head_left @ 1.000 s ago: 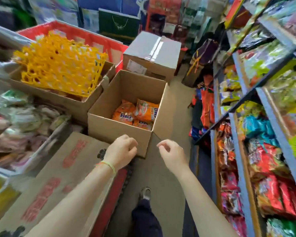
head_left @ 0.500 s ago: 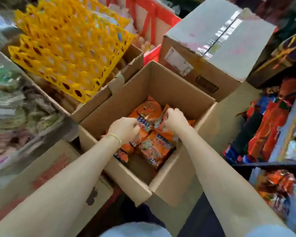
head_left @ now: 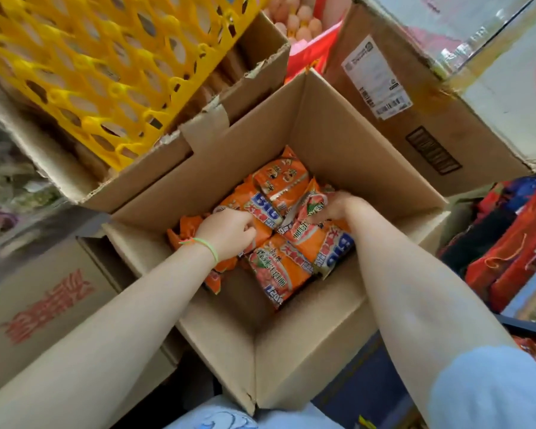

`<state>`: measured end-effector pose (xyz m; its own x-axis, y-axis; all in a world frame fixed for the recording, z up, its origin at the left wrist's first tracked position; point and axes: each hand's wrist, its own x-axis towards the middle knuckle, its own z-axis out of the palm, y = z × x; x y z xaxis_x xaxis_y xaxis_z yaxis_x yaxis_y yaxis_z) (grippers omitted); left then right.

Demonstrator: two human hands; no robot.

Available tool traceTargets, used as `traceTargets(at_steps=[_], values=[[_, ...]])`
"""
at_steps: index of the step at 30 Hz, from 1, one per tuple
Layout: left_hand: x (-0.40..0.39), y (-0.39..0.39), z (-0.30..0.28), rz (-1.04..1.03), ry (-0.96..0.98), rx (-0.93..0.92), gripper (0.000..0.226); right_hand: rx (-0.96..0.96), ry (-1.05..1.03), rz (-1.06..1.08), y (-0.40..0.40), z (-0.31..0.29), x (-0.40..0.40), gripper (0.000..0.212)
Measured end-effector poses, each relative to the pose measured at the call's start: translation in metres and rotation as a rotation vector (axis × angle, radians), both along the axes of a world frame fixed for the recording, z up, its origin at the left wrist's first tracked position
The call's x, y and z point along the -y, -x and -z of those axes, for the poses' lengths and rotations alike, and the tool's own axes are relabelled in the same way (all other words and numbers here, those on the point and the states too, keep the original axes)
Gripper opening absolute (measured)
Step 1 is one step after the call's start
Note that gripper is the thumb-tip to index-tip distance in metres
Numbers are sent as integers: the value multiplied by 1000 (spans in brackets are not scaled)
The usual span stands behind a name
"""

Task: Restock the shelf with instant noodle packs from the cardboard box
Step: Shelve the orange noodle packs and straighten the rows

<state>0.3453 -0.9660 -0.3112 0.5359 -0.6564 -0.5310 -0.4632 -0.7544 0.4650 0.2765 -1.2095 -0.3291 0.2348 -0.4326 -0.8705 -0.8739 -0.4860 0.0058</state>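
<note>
- Orange instant noodle packs (head_left: 279, 267) lie heaped at the bottom of the open cardboard box (head_left: 307, 351).
- Left hand (head_left: 229, 232) curls onto one pack; right hand (head_left: 334, 209) seems to grip another, fingers partly hidden.
- Picking-up step: next, lift both clear and turn to the shelf, out of view.
- Yellow egg trays (head_left: 106, 72) sit just beside.
</note>
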Motion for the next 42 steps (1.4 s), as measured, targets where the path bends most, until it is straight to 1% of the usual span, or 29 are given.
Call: traceTargets(at_steps=[3,4,6,10,15,17,19,22,25,29,30,32,33,34,35,36,38,40,42], values=[[0,-1,4,11,-8,-23,22,-57,53,-50,-2,11,-3,130],[-1,-2,4,8,-6,-20,22,-65,96,-77,-2,13,-5,132],[-3,-3,4,0,-8,-13,23,-34,150,-104,-1,14,-7,130],[-3,-2,3,-27,-8,-25,21,31,109,-27,-1,10,-14,132],[-4,-1,-4,-57,3,-94,23,20,201,-81,-5,11,-35,142],[-5,-2,-8,-75,12,-121,25,-5,205,-114,-6,12,-47,139],[-6,-2,-11,-97,19,-143,26,-17,162,-140,-4,12,-60,137],[-8,0,-16,-130,28,-178,27,5,145,-217,0,12,-71,132],[-12,1,-21,-196,66,-239,25,95,154,-198,2,0,-77,122],[-23,3,-31,-368,170,-294,21,307,155,-100,6,-39,-89,122],[-26,5,-36,-431,212,-298,27,381,133,-40,9,-54,-93,120],[-34,11,-54,-567,338,-323,54,548,53,120,21,-88,-102,114],[-40,13,-66,-621,403,-370,68,640,-4,210,31,-106,-107,110],[-46,17,-80,-650,454,-463,79,730,-72,302,43,-123,-114,106],[-54,20,-94,-639,491,-599,84,812,-148,389,56,-141,-123,102],[-62,25,-108,-595,529,-764,83,881,-218,460,69,-155,-134,99],[-82,37,-129,-483,598,-1055,64,998,-294,591,95,-176,-161,97],[-107,51,-148,-474,621,-1199,52,1097,-282,770,124,-192,-196,99],[-137,69,-161,-524,592,-1319,51,1147,-250,923,156,-203,-234,95]])
